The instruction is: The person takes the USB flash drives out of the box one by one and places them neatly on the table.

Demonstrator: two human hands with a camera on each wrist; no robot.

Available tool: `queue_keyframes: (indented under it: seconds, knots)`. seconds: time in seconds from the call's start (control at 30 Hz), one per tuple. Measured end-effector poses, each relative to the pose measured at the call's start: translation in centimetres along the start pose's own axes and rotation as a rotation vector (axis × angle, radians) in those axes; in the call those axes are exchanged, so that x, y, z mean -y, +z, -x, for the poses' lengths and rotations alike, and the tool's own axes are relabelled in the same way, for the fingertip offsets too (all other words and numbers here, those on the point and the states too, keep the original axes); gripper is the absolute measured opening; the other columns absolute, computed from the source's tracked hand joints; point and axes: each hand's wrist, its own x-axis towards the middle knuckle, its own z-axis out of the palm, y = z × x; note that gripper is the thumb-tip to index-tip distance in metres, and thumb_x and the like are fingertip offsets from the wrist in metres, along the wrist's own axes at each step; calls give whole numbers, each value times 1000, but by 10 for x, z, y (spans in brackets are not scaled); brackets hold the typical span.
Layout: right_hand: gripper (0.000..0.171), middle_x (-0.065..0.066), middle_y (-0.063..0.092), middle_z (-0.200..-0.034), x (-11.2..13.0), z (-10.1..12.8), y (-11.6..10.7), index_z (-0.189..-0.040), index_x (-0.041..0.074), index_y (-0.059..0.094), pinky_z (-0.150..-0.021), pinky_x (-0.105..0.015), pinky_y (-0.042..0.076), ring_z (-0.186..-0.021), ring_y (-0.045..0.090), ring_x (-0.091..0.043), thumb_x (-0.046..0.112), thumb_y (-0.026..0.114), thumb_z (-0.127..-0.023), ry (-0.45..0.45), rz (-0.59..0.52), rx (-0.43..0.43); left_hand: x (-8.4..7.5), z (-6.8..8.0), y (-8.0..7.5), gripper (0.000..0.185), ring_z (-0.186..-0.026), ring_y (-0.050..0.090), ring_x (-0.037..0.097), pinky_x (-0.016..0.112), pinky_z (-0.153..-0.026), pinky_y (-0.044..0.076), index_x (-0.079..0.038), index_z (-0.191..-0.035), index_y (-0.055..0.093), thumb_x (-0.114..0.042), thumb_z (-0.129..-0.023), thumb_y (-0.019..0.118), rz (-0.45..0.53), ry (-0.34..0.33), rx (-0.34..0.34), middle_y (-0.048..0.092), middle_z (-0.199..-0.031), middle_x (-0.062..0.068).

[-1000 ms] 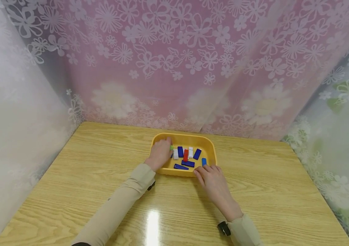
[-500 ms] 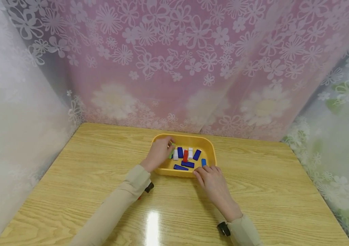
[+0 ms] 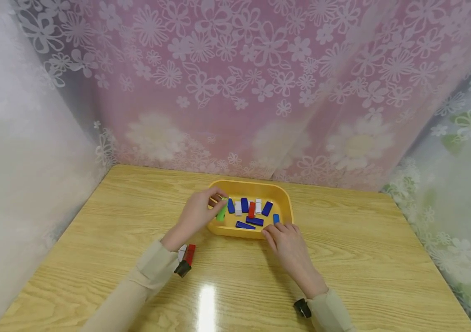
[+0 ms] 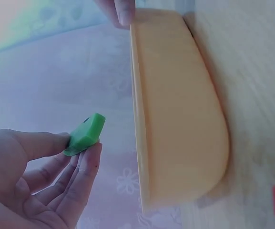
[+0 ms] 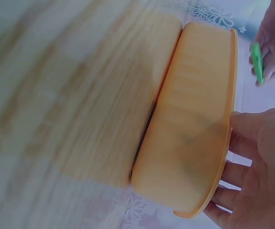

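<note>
My left hand [image 3: 197, 210] is above the left end of a yellow plastic basket [image 3: 278, 189]. Thumb and fingers pinch a small green oblong piece [image 4: 87, 134] with a wedge-like end and a dark mark; its exact kind cannot be told. My right hand [image 3: 289, 246] holds the basket's near right rim, fingers hooked over the edge [image 5: 228, 148]. Inside the basket lie several similar pieces: dark blue ones such as the blue piece [image 3: 254, 222], a red piece [image 3: 251, 210], white ones such as the white piece [image 3: 258, 206], and a lighter blue piece [image 3: 276, 218] near my right fingers.
On the wooden table [image 3: 235, 286], a red piece [image 3: 190, 254] and a white piece [image 3: 182, 252] lie side by side by my left wrist, left of and nearer than the basket. A pink flowered curtain [image 3: 227, 92] hangs behind the table, with pale cloth on both sides.
My left hand has lifted the green piece and drawn it left toward the basket's rim. A dark blue piece and the red and white table pieces have come into sight. My right hand stays put.
</note>
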Motion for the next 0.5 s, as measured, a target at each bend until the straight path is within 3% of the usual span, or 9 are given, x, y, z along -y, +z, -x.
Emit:
queue_keyframes:
  seconds: [0.2,0.5]
  knots:
    - [13,-2,68,-84,-1,1,0,-92,12,72,-86,-48,48,-79,57,-27,21,67,-99,5,-7,5,7,30,-7,11,-78,70,15,31,-72,57,-12,-106,72,-17,-96,72,-4,-22,37,73,-92,0]
    - [13,-3,68,-84,-1,1,0,-93,12,72,-88,-49,48,-81,58,-28,21,67,-99,7,-6,14,29,69,-5,9,-78,69,14,28,-71,57,-10,-103,71,-12,-94,73,-4,-36,69,73,-90,-1]
